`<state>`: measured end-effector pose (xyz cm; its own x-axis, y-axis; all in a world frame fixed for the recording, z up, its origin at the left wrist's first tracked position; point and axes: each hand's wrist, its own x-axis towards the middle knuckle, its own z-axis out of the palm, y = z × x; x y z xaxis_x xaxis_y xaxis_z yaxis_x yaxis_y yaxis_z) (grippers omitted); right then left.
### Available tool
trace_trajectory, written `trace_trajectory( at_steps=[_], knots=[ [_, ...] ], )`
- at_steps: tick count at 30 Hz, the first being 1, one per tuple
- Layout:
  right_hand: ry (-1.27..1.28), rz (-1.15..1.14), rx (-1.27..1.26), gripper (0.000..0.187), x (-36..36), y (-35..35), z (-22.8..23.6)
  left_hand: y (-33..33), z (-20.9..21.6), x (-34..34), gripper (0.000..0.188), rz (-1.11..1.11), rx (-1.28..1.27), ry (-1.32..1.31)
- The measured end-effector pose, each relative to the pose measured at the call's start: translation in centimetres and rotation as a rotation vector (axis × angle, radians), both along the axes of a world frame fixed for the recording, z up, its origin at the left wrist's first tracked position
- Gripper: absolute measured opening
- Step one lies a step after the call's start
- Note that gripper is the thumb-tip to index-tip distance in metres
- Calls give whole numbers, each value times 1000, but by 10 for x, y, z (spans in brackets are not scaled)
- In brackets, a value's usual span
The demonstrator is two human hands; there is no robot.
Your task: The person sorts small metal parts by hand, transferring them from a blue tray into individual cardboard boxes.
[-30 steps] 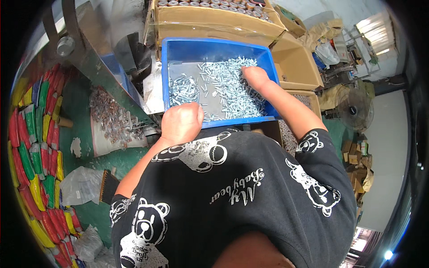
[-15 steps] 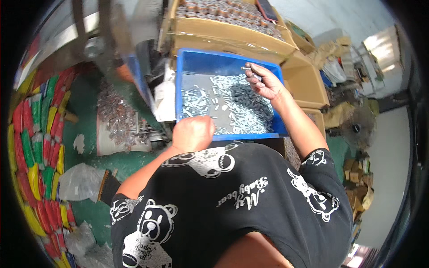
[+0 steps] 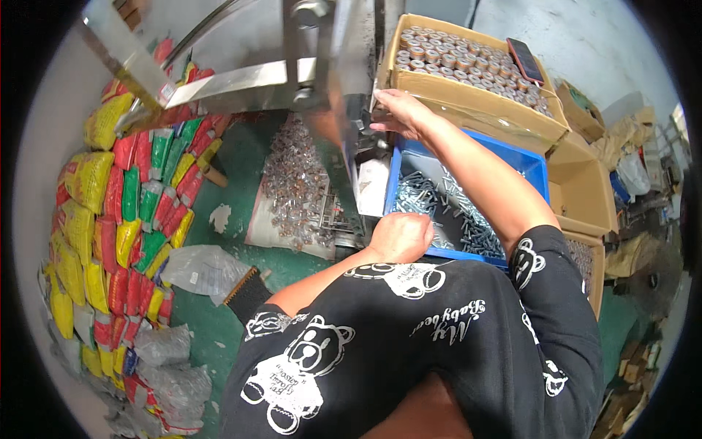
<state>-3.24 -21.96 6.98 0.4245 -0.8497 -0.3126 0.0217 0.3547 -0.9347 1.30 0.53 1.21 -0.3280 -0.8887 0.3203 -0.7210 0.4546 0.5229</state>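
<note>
A blue bin (image 3: 547,175) holds many loose silvery screws (image 3: 415,192). My left hand (image 3: 402,235) is closed in a fist over the bin's near left corner; its fingertips and anything inside them are hidden. My right arm crosses above the bin to the metal machine (image 3: 303,44). There my right hand (image 3: 401,113) is bent at the machine's edge, with thumb and fingers curled toward it. The fingertips are partly hidden against the dark machine part, and I cannot make out what they hold.
An open carton (image 3: 475,95) of round metal-and-copper-coloured parts stands beyond the bin, a phone (image 3: 525,61) on its edge. Another carton (image 3: 581,186) sits at right. Small parts lie on a floor sheet (image 3: 292,245) left of the machine. Stacked coloured bags (image 3: 124,219) line the left.
My right hand has moved from above the screws, where it held small metal pieces, left and away to the machine. My view has swung left. My left fist stays by the bin's near corner.
</note>
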Motion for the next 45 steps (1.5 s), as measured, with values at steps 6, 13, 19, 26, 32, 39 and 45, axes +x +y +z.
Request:
trace_trajectory(
  at_steps=[6,13,19,26,32,39,45],
  knots=[
    [-67,-46,-258,38,-145,77,-35,1,2,-3,26,17,45,-71],
    [51,-630,-404,29,-330,183,-59,1,1,-11,25,122,39,-197],
    [1321,-1070,-341,25,-488,285,-146,-7,8,-8,27,52,37,-266],
    [1680,-855,-198,21,-549,304,-236,-3,5,-5,26,83,84,-294],
    [854,-1049,-95,17,-584,306,-216,0,8,-12,22,150,86,-268],
    [101,-610,-66,28,-545,132,-91,1,11,-18,17,150,64,-256],
    [1647,273,-587,19,-496,-70,-208,0,15,-12,15,108,79,-325]
  ],
)
